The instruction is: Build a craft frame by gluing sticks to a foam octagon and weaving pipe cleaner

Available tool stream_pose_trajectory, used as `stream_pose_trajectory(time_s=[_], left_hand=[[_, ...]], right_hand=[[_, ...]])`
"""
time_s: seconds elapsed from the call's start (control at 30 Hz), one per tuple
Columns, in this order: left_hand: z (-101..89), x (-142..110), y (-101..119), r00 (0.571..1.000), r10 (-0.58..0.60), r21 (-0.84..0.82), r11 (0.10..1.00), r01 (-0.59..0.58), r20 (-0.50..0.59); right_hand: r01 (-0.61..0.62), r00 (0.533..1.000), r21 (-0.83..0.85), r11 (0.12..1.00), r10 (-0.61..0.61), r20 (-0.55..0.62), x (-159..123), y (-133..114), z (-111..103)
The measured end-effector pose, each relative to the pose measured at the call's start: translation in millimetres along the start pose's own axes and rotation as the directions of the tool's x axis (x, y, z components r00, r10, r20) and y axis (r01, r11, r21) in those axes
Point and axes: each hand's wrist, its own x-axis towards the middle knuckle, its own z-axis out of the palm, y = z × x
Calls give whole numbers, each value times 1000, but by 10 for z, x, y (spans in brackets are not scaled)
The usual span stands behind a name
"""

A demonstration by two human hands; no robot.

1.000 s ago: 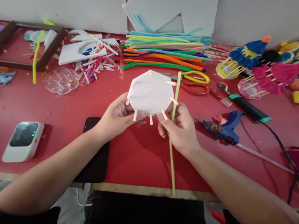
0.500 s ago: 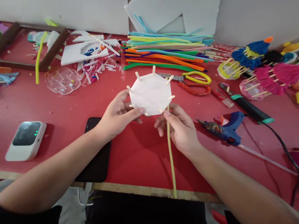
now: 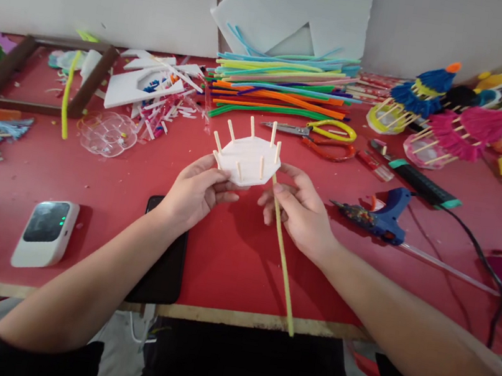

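In the head view, my left hand (image 3: 195, 198) grips a thin, flat, many-sided white board (image 3: 253, 158) just above the middle of the frame, thumb on its near left corner and fingers tucked beneath. Pale, slim wooden pegs (image 3: 261, 167) stand round the rim like short posts, some leaning outward. My right hand (image 3: 306, 215), on the other side, pinches a fuzzy, pale yellow stem (image 3: 285, 259) between thumb and fingers; its upper end meets the board's right edge, and its lower end slants down past the table's rim. My two hands are apart, with the board between them. Under them spreads the smooth red tabletop (image 3: 231, 254). At upper centre lies a layered bundle of soft, coloured stems (image 3: 285, 86), with metal-bladed scissors (image 3: 316, 133) with yellow and red-orange handles just below. A blue plastic glue gun (image 3: 393, 215) lies at right, a clear, glassy rod running from its back. At upper right, a ruffled pink piece (image 3: 462, 131) stands on thin sticks. At left are a clear, petal-shaped dish (image 3: 108, 135), crisp white foam scraps (image 3: 138, 89) and a rounded white device (image 3: 45, 236) with a dark, glossy screen.
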Motion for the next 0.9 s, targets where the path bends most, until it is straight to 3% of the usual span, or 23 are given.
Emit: stream_pose_trajectory(time_s=[0.17,0.37,0.57,0.9], left_hand=[[-13,5,-8,1000,-8,27,1000,8,1],[-23,26,-6,995,-89,-18,996,90,35],[-5,1,31,983,-167,73,984,162,72],[-18,-48,17,972,-73,6,997,73,223]], right_hand=[[-19,999,6,1000,19,-30,22,0,-22],[-13,999,47,999,11,41,17,-40,-30],[-26,1000,-5,1000,26,15,-5,-35,-11],[-175,984,187,967,166,64,31,-68,29]])
